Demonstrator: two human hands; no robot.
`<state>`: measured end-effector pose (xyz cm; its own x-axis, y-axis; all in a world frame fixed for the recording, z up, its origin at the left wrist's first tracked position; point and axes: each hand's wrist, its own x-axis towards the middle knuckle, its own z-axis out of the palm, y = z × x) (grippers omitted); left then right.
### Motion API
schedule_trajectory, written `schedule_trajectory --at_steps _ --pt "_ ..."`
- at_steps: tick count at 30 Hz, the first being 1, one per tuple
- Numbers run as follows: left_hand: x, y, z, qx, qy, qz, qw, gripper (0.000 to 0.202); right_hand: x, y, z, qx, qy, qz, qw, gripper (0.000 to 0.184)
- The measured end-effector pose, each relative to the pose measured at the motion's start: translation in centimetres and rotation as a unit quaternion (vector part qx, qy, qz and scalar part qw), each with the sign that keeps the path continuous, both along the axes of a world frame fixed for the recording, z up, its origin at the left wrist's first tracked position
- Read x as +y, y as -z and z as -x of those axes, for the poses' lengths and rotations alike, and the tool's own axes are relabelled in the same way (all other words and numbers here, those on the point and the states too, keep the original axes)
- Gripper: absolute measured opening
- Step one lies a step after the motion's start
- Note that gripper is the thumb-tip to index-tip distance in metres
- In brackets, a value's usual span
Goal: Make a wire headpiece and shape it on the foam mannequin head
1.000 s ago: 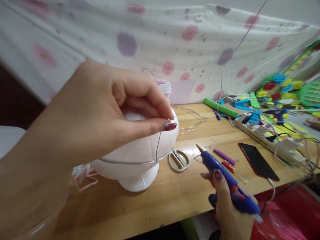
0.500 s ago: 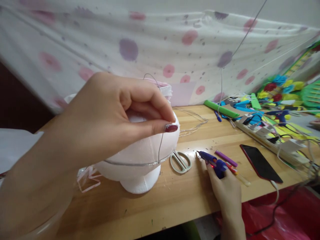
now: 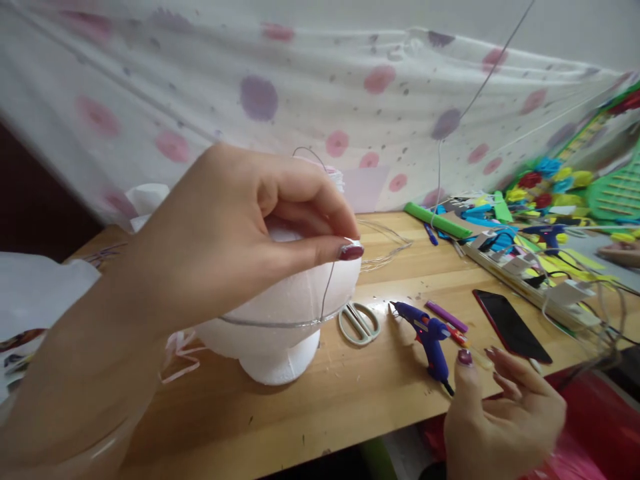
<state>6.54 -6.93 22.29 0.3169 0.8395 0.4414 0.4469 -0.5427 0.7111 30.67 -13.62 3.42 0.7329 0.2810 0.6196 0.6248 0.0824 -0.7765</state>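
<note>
My left hand [image 3: 240, 233] is closed in a pinch on a thin grey wire [image 3: 327, 287], pressed against the top of a white foam form [image 3: 285, 313] that stands on the wooden table [image 3: 350, 400]. The wire runs down and around the form's widest part. My right hand [image 3: 505, 413] hovers at the table's front edge with its fingers apart, holding nothing. Just beyond its fingertips a blue glue gun [image 3: 425, 330] lies on the table with a small red light showing.
Pale green scissors [image 3: 359, 323] lie beside the foam form. A dark phone [image 3: 511, 325], a purple stick [image 3: 447, 315], a power strip [image 3: 530, 277] with cables, a green tube [image 3: 439, 220] and colourful craft pieces fill the right side. A spotted cloth [image 3: 300, 87] hangs behind.
My right hand has set the glue gun down on the table, let go of it and drawn back toward the front edge. My left hand has kept its pinch on the wire.
</note>
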Motion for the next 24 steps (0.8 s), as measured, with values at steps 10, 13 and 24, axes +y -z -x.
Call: schedule_trajectory --at_steps 10,13,24 --pt "0.3 0.4 0.4 -0.016 0.006 0.010 1.000 0.009 0.7 -2.2 4.1 0.056 -0.188 -0.135 0.971 0.018" --pt "0.2 0.3 0.3 -0.015 0.009 -0.011 1.000 0.007 0.2 -2.4 4.6 0.064 -0.230 -0.122 0.963 0.016" --pt "0.1 0.2 0.0 -0.011 0.010 -0.020 1.000 0.008 2.7 -10.0 7.4 -0.081 -0.497 -0.019 0.864 0.012"
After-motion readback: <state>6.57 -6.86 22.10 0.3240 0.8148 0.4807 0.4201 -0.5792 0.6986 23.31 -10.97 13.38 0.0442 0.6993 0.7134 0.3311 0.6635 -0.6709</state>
